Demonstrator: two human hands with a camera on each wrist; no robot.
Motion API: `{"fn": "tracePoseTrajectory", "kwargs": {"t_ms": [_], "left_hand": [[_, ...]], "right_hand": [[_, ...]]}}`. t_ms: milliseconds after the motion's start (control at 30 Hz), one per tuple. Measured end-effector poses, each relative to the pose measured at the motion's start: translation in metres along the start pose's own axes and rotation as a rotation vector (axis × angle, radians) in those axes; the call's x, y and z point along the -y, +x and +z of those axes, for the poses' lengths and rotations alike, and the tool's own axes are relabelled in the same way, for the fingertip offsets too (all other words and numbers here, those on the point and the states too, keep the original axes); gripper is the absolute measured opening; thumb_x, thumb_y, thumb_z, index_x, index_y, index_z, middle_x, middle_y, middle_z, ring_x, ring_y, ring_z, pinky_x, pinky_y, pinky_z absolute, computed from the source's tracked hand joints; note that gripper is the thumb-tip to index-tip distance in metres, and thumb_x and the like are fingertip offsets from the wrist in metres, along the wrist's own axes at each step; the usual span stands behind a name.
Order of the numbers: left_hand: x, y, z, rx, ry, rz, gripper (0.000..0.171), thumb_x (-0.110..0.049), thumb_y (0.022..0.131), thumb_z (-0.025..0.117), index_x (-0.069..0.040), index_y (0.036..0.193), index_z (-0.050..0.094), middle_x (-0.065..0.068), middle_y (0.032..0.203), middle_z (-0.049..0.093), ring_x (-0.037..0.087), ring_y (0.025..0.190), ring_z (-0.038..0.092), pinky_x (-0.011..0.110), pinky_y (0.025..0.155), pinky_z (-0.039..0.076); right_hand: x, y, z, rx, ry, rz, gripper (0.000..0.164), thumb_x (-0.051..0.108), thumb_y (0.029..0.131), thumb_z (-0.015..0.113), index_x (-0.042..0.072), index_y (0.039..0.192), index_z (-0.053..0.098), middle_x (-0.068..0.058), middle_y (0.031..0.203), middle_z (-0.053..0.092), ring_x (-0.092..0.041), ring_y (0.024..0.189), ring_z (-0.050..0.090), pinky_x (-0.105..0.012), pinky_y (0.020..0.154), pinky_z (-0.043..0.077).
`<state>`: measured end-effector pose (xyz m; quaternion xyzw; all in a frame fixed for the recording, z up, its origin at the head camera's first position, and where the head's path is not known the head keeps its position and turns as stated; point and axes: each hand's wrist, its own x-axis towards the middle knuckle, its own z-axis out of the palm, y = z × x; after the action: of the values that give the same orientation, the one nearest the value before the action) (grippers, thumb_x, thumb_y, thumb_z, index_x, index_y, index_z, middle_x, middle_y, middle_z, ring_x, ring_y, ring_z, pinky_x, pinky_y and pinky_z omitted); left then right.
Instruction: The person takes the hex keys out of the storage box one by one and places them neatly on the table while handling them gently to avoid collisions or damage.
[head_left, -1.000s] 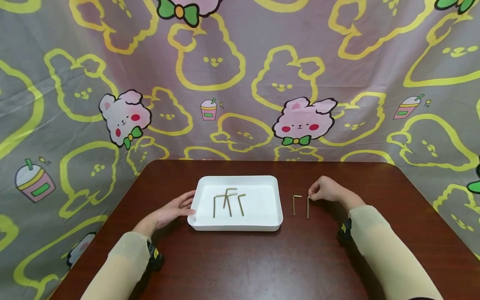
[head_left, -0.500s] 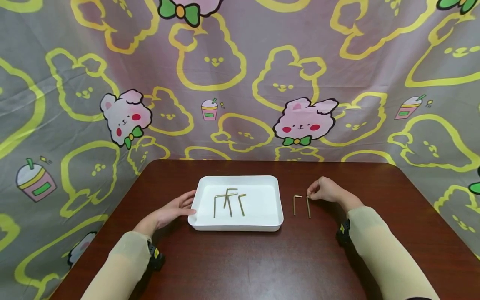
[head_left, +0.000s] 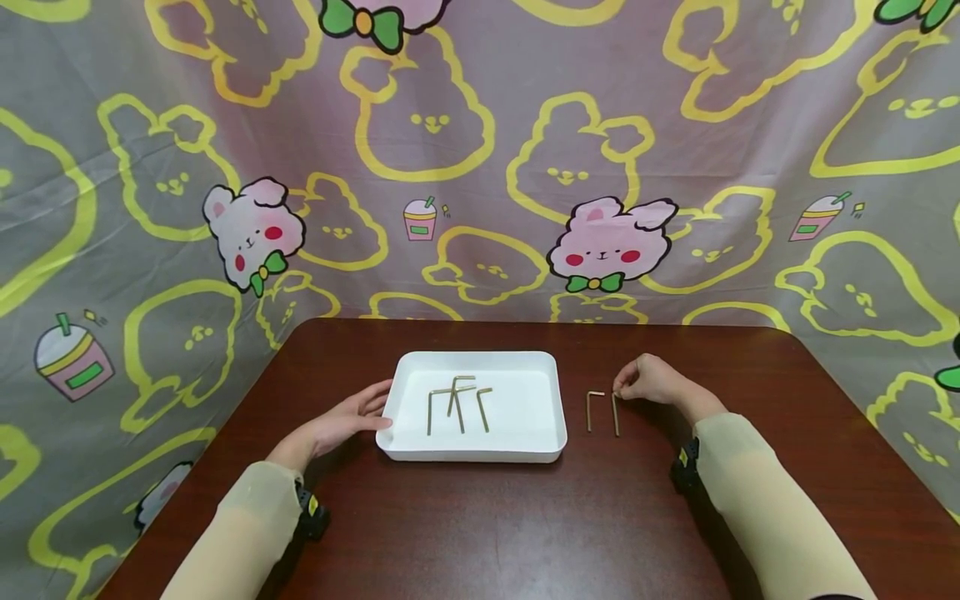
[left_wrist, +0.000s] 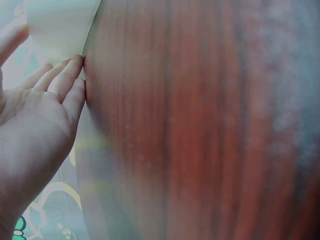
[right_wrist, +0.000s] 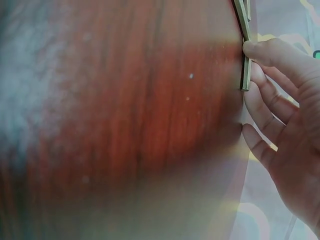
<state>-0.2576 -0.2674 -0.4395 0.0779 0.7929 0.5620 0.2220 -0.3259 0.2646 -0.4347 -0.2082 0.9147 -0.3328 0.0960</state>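
A white tray holds several brass-coloured L-shaped hex keys, some of them crossing. At its left wall rests my left hand, fingers fairly straight and thumb tip at the rim. In the left wrist view the left fingertips meet the tray's pale side. To the tray's right, my right hand pinches the short arm of a hex key between thumb and fingers, close over the table. The right wrist view shows the thumb on this hex key. Another hex key lies between it and the tray.
The dark brown wooden table carries everything. Behind it hangs a grey patterned curtain with cartoon rabbits, running round both sides. Both wrists wear a small black device, such as the left one.
The hex key in my right fingers has shifted slightly, its long arm swinging a little. My left hand and the tray stay in place.
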Motion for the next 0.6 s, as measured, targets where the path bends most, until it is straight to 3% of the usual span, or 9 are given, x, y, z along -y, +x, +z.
{"fn": "tracePoseTrajectory", "kwargs": {"t_ms": [233, 600], "left_hand": [[-0.0020, -0.0006, -0.0007, 0.010, 0.016, 0.005, 0.083, -0.015, 0.093, 0.065, -0.004, 0.155, 0.011, 0.022, 0.158, 0.017, 0.036, 0.145, 0.015, 0.055, 0.112, 0.016], [-0.0030, -0.0015, 0.0002, 0.015, 0.022, 0.003, 0.083, -0.016, 0.094, 0.064, -0.004, 0.155, 0.011, 0.022, 0.158, 0.017, 0.036, 0.145, 0.016, 0.054, 0.112, 0.017]], "right_hand": [[-0.0006, 0.0006, -0.0029, 0.012, 0.050, 0.038, 0.004, 0.005, 0.085, 0.072, 0.001, 0.084, 0.074, -0.001, 0.078, 0.067, -0.017, 0.067, 0.053, -0.031, 0.062, 0.047], [0.0038, 0.0017, -0.0067, -0.007, 0.056, 0.008, 0.005, 0.007, 0.086, 0.073, 0.003, 0.086, 0.074, -0.001, 0.078, 0.069, -0.018, 0.068, 0.054, -0.032, 0.063, 0.046]]}}
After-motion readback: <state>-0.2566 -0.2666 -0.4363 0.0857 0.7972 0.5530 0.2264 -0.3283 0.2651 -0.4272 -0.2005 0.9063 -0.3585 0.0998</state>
